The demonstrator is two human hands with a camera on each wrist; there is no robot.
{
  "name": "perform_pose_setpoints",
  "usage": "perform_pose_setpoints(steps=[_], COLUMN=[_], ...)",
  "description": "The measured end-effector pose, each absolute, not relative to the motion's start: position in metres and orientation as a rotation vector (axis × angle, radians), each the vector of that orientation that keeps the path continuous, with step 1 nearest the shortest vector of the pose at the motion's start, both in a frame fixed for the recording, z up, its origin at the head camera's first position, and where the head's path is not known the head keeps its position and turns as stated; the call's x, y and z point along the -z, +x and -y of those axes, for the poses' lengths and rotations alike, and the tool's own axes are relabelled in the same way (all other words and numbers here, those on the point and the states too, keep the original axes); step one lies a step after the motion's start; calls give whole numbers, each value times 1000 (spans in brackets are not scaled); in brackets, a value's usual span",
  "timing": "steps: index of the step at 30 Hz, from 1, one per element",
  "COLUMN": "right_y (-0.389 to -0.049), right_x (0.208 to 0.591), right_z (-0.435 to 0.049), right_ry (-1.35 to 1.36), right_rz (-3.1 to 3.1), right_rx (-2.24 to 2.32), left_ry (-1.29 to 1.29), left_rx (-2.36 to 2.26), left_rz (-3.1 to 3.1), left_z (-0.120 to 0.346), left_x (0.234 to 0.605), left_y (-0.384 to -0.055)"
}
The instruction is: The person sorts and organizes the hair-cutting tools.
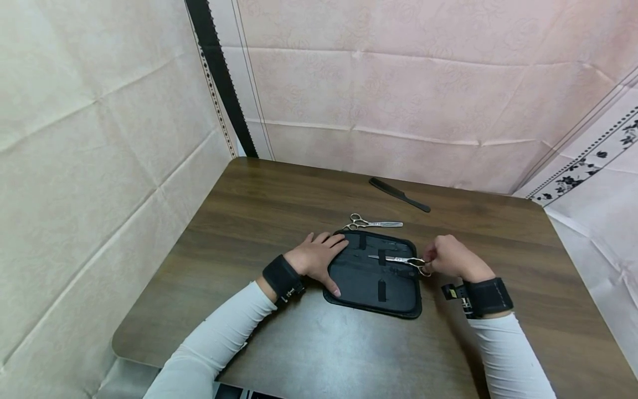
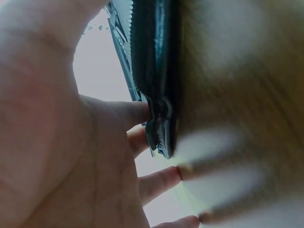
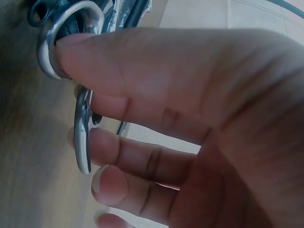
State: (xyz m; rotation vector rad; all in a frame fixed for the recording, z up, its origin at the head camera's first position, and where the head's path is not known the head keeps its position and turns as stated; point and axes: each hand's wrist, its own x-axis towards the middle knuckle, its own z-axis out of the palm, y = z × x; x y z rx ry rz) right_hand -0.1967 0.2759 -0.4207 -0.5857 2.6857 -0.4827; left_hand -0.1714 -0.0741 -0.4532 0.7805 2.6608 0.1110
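Note:
A black zip case (image 1: 356, 280) lies opened flat on the table, with dark elastic loops across its inside. My left hand (image 1: 319, 259) rests spread on its left edge, thumb on the near side and fingers toward the far corner. In the left wrist view, the zipped edge (image 2: 164, 52) runs beside that palm. My right hand (image 1: 453, 257) pinches the finger rings of silver scissors (image 1: 399, 259) at the case's right side. Their blades point left through a middle loop (image 1: 382, 257). In the right wrist view, the thumb overlaps one steel ring (image 3: 45, 50), fingertips behind the other.
A second pair of scissors with a toothed blade (image 1: 386, 224) lies just beyond the case's far edge. Farther back is a black comb (image 1: 399, 194). Pale cloth hangs behind the wooden table (image 1: 279, 191) and at its sides.

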Motion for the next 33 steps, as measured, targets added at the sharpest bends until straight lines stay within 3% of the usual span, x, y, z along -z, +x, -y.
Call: perform_pose_setpoints(steps=[33], right_y=[-194], right_x=[422], right_z=[-265], right_ry=[-614], right_rz=[-2708], right_rx=[456], left_ry=[770], left_rx=[-118], left_rz=[-2651], left_z=[74], left_x=[454], left_y=[-171])
